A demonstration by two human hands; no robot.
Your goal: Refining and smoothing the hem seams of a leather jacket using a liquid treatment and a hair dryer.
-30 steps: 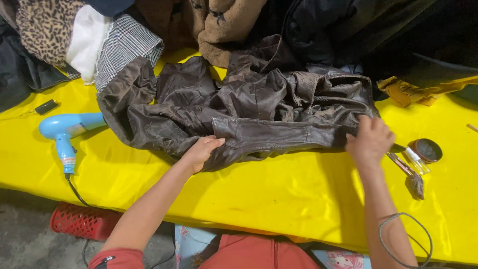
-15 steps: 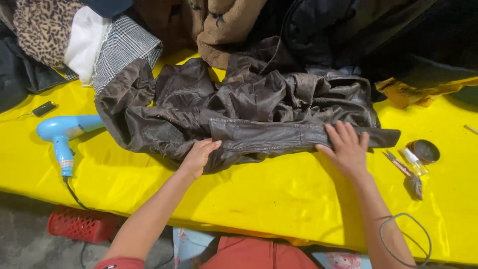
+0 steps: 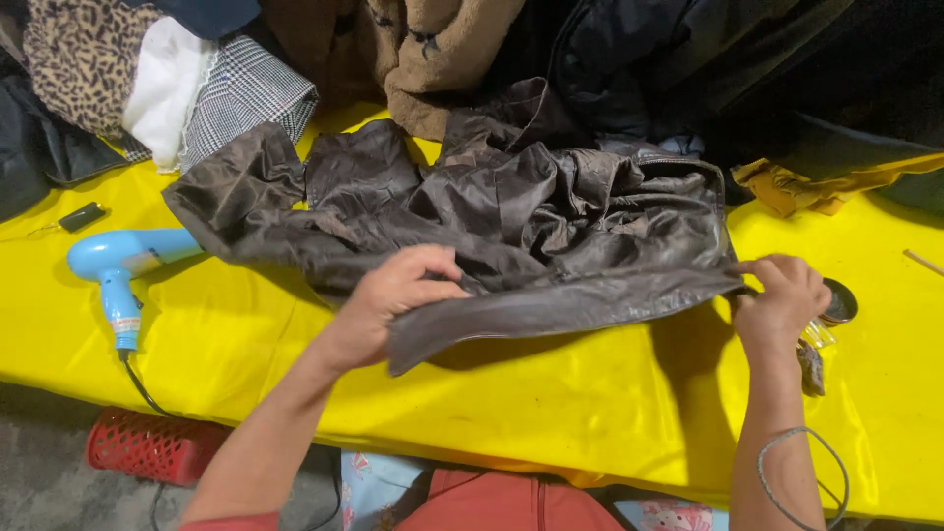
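A crumpled dark brown leather jacket (image 3: 511,216) lies across the yellow table cover (image 3: 551,403). My left hand (image 3: 393,300) grips the jacket's lower hem near its middle and lifts it off the table. My right hand (image 3: 782,300) pinches the hem's right end, also raised. The hem is stretched between both hands, casting a shadow on the yellow cover below.
A blue hair dryer (image 3: 118,270) with a black cord lies at the left. Piled clothes (image 3: 177,79) line the far edge. A small round tin and small tools (image 3: 836,305) sit by my right hand. A red basket (image 3: 147,447) stands on the floor below.
Both hands went from pressing flat on the jacket to gripping its lower hem and lifting it. My right hand moved right to the hem's end.
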